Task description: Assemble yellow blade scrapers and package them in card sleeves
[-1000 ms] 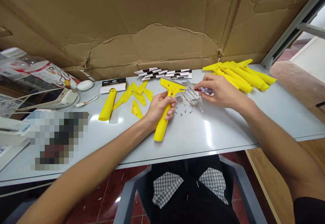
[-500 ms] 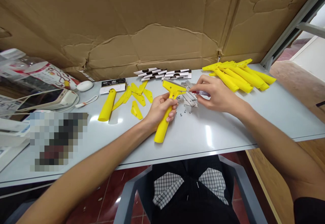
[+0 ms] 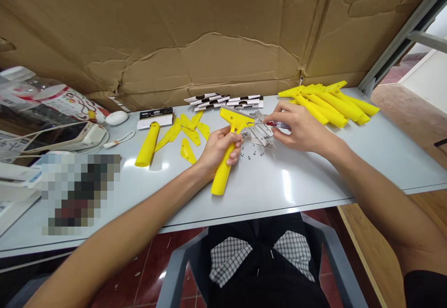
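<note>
My left hand [image 3: 221, 150] is wrapped round the handle of a yellow scraper [image 3: 221, 177], its wide head tilted up and away from me. In my right hand [image 3: 296, 126] a screwdriver with a clear and red handle [image 3: 278, 124] is pinched, its thin shaft pointing left to the right end of the scraper's head. Whether the tip touches a screw there is too small to tell. Thin metal plates [image 3: 260, 133] lie just behind and between the hands, and several small screws [image 3: 254, 153] are scattered in front of them.
Yellow scraper bodies [image 3: 335, 103] are piled at the back right. Several flat yellow pieces [image 3: 187, 150], a yellow handle [image 3: 147, 145] and black-and-white cards [image 3: 223, 101] lie left and behind. A phone [image 3: 66, 137], bottle and white mouse [image 3: 117, 118] sit left. Cardboard [image 3: 209, 29] stands behind the table.
The scraper and my left hand have shifted slightly left. The screwdriver's shaft now sits nearer the right end of the scraper's head, and my right hand has moved slightly right.
</note>
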### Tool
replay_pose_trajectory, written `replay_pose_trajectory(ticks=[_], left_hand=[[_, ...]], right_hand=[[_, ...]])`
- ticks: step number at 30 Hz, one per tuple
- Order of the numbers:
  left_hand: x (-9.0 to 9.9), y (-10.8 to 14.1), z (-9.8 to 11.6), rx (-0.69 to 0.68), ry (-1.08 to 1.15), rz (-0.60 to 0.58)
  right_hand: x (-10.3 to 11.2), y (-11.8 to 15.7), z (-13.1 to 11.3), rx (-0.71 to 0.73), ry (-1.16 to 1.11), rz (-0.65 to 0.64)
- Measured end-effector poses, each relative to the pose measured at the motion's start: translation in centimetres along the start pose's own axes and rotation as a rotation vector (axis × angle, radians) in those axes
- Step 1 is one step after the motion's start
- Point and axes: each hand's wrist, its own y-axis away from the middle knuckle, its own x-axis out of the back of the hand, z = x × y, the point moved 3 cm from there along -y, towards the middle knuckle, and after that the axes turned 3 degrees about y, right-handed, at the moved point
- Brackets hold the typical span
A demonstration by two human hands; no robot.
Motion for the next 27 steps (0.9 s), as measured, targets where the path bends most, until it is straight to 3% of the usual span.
replay_pose_trajectory(ticks=[13, 27], left_hand=[[-0.01, 0.34, 0.04, -0.048, -0.134, 0.027], [-0.02, 0.42, -0.12, -0.049, -0.140, 0.031]], right_hand=[[0.05, 0.12, -0.16, 0.011, -0.014, 0.001], [0.25, -0.26, -0.54, 0.002, -0.054, 0.147]])
